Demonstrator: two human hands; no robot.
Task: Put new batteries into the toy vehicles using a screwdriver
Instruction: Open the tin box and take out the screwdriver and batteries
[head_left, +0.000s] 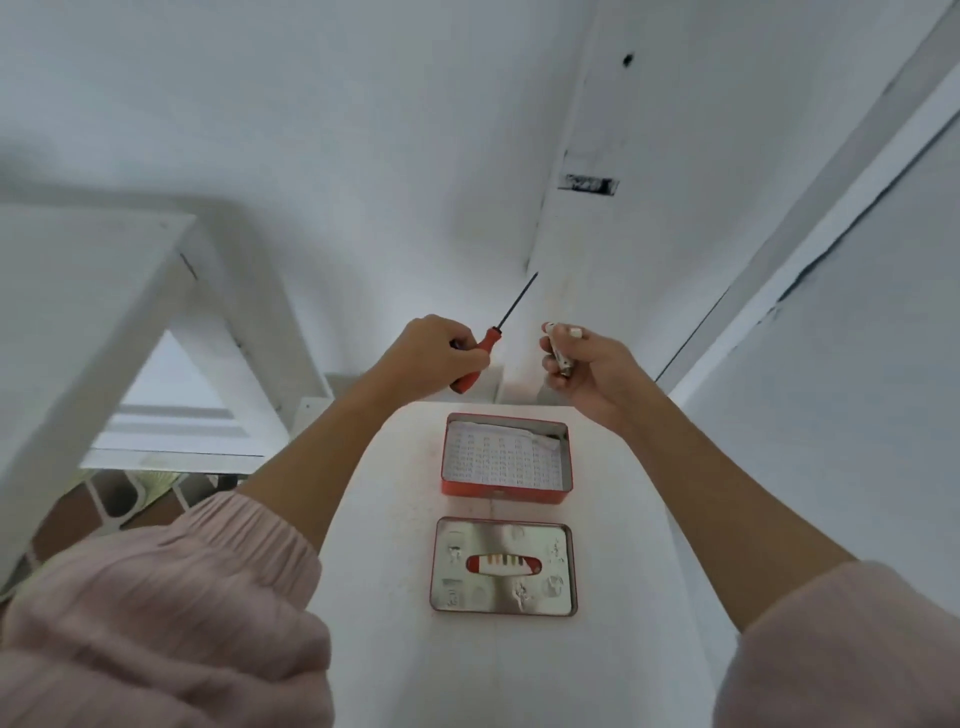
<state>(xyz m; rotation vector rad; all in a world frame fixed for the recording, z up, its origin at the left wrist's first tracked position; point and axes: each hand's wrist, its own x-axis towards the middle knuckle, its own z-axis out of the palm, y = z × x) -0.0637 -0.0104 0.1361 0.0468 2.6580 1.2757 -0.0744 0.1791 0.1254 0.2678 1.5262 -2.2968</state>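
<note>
— Hands first: what are they doing?
— Left hand (434, 351) is gripping the red-handled screwdriver (480, 353), shaft pointing up and away. Right hand (587, 371) is holding batteries (560, 353), fingers curled round them.
— And on the table (395, 597)?
— I'm seeing the open red tin (506, 454) sitting near the far edge, its lid (504, 566) lying just beside it, nearer me.

The left hand (434, 351) is covering the middle of the screwdriver (480, 353) handle. Fingers of the right hand (592, 371) are partly hiding a small metallic item (561, 353), too blurred to identify. Print on the sheet (501, 457) inside the red tin (506, 491) is proving illegible.
</note>
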